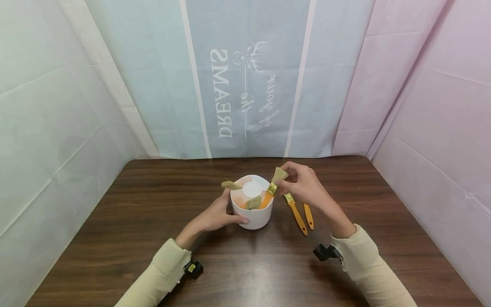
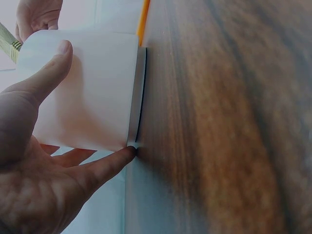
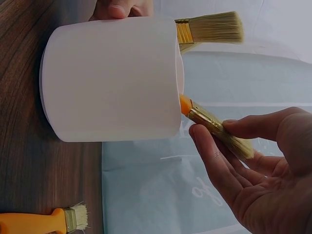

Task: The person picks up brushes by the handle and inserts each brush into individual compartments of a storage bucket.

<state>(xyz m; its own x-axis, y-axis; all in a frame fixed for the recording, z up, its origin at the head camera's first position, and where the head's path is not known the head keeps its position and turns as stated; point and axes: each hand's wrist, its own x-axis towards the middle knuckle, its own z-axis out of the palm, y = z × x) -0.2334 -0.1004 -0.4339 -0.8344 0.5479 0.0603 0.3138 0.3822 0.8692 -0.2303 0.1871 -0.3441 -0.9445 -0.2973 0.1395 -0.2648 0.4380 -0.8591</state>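
Note:
A white round holder [image 1: 258, 220] with a divided inside and a round centre stands upright on the table. My left hand [image 1: 215, 216] grips its left side, thumb at the front and fingers around the back. My right hand [image 1: 307, 186] pinches a paintbrush [image 3: 204, 119] near its bristles and metal band. That brush's orange handle points down inside the holder's right side. Two more paintbrushes stand bristles up in the holder: one at the front [image 1: 253, 203], one leaning out at the left [image 1: 230, 185]. Their handles are mostly hidden by the wall.
Two orange-handled paintbrushes lie on the dark wooden table [image 1: 145, 221] right of the holder: one [image 1: 297, 216] nearer it, another [image 1: 308, 216] partly under my right hand in the head view. Pale cloth [image 1: 249, 140] hangs along the back and sides.

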